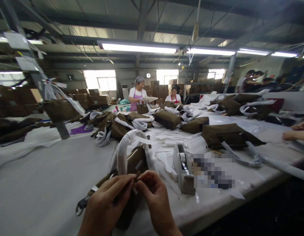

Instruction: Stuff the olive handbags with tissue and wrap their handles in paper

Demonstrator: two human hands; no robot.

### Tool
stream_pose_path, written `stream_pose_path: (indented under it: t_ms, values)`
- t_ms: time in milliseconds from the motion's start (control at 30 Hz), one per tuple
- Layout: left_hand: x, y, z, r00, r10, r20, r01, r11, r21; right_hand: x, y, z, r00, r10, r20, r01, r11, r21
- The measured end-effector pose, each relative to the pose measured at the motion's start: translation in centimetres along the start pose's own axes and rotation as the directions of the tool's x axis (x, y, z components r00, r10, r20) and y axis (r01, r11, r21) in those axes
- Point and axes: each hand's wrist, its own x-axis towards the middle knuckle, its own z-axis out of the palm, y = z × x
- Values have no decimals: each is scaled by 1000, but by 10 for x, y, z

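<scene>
A dark olive-brown handbag [136, 161] stands in front of me on the table, its handle [122, 154] wrapped in white padding. At its near upper side, my left hand [109, 198] and my right hand [155, 195] meet fingertip to fingertip. Both pinch a small brown strip [137, 176] by the bag; the fingers hide most of it, and I cannot tell its exact kind. A dark strap with a metal ring [79, 207] sticks out left of my left hand. Just right of the bag is a grey tape dispenser [185, 170].
Beyond lie several brown bags [168, 118] with wrapped handles and white strips [170, 141]. Another bag [228, 135] rests to the right, near a co-worker's hands [296, 132]. A metal post [61, 129] rises at left. Two people [137, 95] work across the table.
</scene>
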Motion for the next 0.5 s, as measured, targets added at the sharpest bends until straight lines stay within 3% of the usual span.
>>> stream_pose_path:
  t_ms: [233,500]
  values:
    - [2,3,-1,1000,20,-4,-20,999,42,0,1,0,997,7,-74,-2,998,67]
    - [-3,1,1,1000,14,18,-15,998,58,-2,8,0,995,-16,-97,16,1000,-3]
